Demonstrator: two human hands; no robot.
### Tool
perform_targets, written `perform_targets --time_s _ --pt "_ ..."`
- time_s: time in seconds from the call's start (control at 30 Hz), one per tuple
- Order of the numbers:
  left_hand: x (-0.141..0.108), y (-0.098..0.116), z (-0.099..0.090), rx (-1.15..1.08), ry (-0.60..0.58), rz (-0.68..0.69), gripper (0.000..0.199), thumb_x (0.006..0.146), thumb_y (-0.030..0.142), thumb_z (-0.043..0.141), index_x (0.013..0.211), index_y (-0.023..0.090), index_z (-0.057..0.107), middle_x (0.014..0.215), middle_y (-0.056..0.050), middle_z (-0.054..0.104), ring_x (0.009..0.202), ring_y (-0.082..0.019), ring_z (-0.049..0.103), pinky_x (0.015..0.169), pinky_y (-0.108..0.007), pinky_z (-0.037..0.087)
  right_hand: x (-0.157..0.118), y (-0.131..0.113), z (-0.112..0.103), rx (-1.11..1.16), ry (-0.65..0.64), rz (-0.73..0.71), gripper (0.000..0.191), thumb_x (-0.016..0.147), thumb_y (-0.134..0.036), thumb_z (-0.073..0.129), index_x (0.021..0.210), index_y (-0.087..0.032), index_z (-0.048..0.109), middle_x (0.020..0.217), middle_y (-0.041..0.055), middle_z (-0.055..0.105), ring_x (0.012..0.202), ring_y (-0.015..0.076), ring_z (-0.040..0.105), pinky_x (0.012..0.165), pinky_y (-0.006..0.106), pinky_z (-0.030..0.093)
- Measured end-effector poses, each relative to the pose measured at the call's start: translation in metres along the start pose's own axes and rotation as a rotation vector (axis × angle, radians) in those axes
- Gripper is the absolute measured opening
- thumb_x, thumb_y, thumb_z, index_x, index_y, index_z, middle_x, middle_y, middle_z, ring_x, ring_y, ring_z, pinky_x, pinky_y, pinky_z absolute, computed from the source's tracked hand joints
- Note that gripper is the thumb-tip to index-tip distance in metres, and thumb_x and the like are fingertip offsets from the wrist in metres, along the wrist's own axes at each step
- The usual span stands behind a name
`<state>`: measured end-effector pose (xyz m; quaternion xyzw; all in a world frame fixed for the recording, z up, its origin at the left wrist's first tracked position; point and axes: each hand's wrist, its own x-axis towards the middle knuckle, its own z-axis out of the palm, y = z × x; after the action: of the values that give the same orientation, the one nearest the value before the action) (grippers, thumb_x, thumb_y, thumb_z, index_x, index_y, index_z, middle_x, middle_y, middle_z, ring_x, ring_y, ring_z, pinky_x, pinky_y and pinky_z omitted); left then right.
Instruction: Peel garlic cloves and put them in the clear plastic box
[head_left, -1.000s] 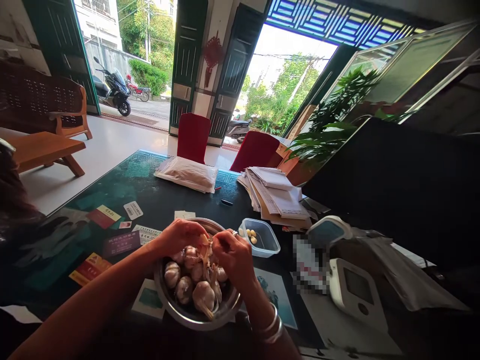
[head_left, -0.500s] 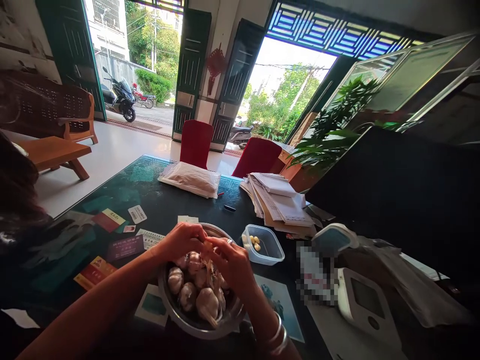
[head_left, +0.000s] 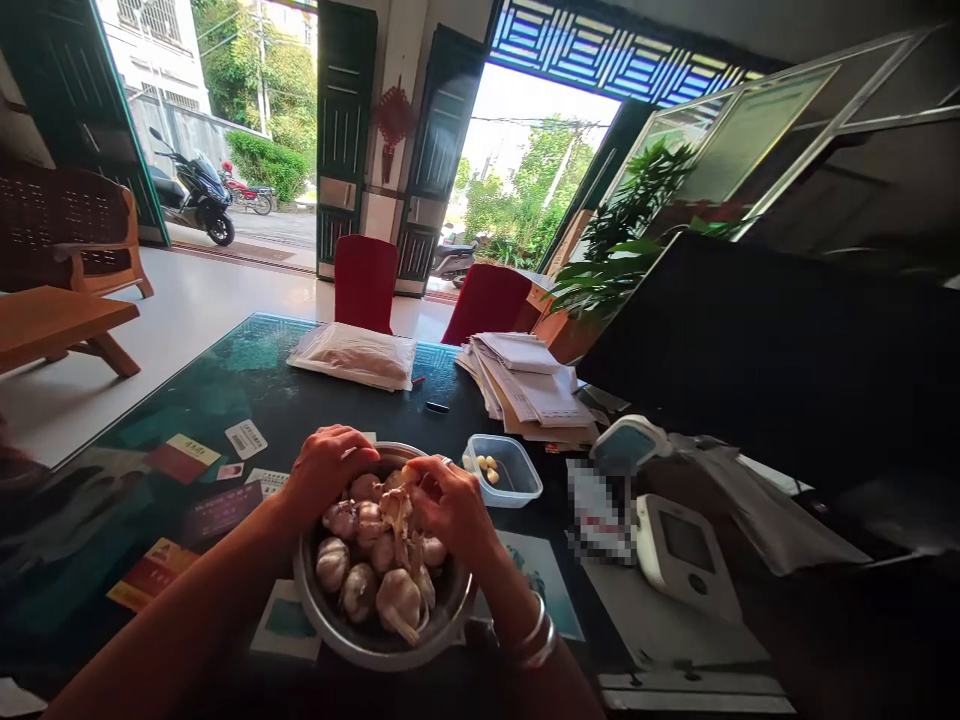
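Note:
A steel bowl (head_left: 390, 660) full of garlic bulbs (head_left: 399, 600) and loose skins stands on the desk before me. Over its right rim, my right hand (head_left: 454, 505) is closed in a pinch on a pale garlic clove (head_left: 409, 475). My left hand (head_left: 326, 470) is above the bowl's left far rim, fingers bent and pressed together; what they hold, if anything, is hidden. To the right of the bowl, a clear plastic box (head_left: 525, 490) contains several peeled cloves (head_left: 491, 474).
Cards (head_left: 184, 458) lie at the left on the dark desk (head_left: 240, 390). Behind the bowl are a plastic-wrapped packet (head_left: 356, 355), a pen (head_left: 437, 407) and a stack of papers (head_left: 532, 385). At the right stand a white device with a screen (head_left: 686, 555) and a large black panel (head_left: 765, 350).
My hands, together over the bowl before, have come apart. The left has moved away to the left, while the right keeps the clove. The view has shifted slightly to the right.

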<state>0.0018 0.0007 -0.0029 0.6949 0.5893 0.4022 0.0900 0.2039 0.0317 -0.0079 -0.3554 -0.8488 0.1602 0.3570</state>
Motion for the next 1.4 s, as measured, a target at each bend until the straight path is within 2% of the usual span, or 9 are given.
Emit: perform_targets --time_s 0.17,0.3,0.4,0.5,0.63,0.8,1.0,1.23,1.4 --pt "0.0 -0.005 0.001 0.019 -0.008 0.028 0.026 0.085 0.036 0.05 0.075 0.019 0.068 0.081 -0.002 0.07 0.079 -0.018 0.06 0.079 -0.03 0.04 0.006 0.021 -0.027 -0.316 0.362 0.205 0.017 0.081 -0.024 0.055 0.095 -0.017 0.062 0.08 0.0048 0.066 0.06 0.015 0.058 0.062 0.027 0.044" --pt "-0.001 -0.007 0.001 0.02 -0.016 0.026 0.026 0.085 0.037 0.051 0.076 0.02 0.068 0.081 -0.002 0.07 0.079 -0.017 0.06 0.078 -0.03 0.039 0.01 0.045 -0.043 -0.608 0.303 0.396 0.018 0.08 -0.022 0.058 0.095 -0.014 0.064 0.083 0.01 0.067 0.072 0.022 0.062 0.064 0.03 0.043" --pt "-0.001 -0.005 0.0 0.032 -0.021 0.018 0.025 0.085 0.036 0.05 0.076 0.02 0.068 0.081 -0.001 0.07 0.078 -0.017 0.06 0.076 -0.029 0.039 0.011 0.052 -0.045 -0.585 0.339 0.416 0.027 0.081 -0.023 0.055 0.106 -0.012 0.061 0.088 0.0119 0.068 0.072 0.0215 0.063 0.065 0.03 0.044" --pt "-0.001 -0.004 -0.002 0.03 -0.027 0.011 0.026 0.085 0.036 0.05 0.077 0.02 0.068 0.081 -0.002 0.07 0.078 -0.017 0.061 0.075 -0.028 0.04 0.01 0.047 -0.039 -0.327 0.394 0.301 0.029 0.085 -0.023 0.047 0.11 -0.013 0.059 0.087 0.0089 0.068 0.063 0.0175 0.062 0.065 0.03 0.046" --pt "0.0 -0.005 -0.003 0.011 -0.053 -0.002 0.024 0.084 0.036 0.052 0.079 0.02 0.069 0.081 -0.001 0.07 0.076 -0.017 0.062 0.072 -0.026 0.041 0.007 0.027 -0.022 -0.074 0.292 0.187 0.029 0.082 -0.013 0.042 0.104 -0.017 0.062 0.08 0.0034 0.068 0.065 0.0156 0.063 0.065 0.028 0.048" --pt "0.001 -0.005 -0.005 -0.001 -0.109 -0.015 0.018 0.081 0.031 0.056 0.08 0.02 0.07 0.081 -0.001 0.07 0.076 -0.017 0.062 0.071 -0.025 0.042 0.003 0.006 -0.008 -0.031 -0.054 0.069 0.025 0.082 -0.012 0.048 0.099 -0.02 0.065 0.083 0.0029 0.07 0.076 0.0172 0.065 0.072 0.029 0.049" --pt "0.001 -0.007 -0.005 -0.005 -0.146 -0.013 0.014 0.079 0.027 0.059 0.08 0.02 0.071 0.079 -0.001 0.07 0.074 -0.016 0.062 0.07 -0.024 0.042 0.001 0.0 -0.002 -0.049 -0.25 0.025 0.026 0.081 -0.013 0.058 0.104 -0.021 0.065 0.093 0.0041 0.068 0.086 0.0184 0.063 0.078 0.03 0.047" --pt "-0.001 -0.008 0.001 -0.072 -0.26 0.103 0.015 0.076 0.021 0.06 0.085 0.02 0.073 0.085 -0.004 0.072 0.077 -0.016 0.064 0.072 -0.024 0.045 0.001 0.004 0.007 -0.02 -0.237 -0.018 0.017 0.08 -0.009 0.057 0.084 -0.021 0.07 0.077 0.0017 0.067 0.072 0.0155 0.061 0.069 0.026 0.047" --pt "-0.002 0.001 0.005 0.023 -0.291 0.148 0.012 0.074 0.025 0.066 0.083 0.021 0.073 0.086 -0.004 0.072 0.083 -0.02 0.064 0.079 -0.03 0.044 0.0 0.006 0.006 -0.01 -0.171 -0.01 0.019 0.077 -0.008 0.058 0.084 -0.022 0.07 0.076 0.0018 0.067 0.071 0.016 0.06 0.067 0.026 0.046"
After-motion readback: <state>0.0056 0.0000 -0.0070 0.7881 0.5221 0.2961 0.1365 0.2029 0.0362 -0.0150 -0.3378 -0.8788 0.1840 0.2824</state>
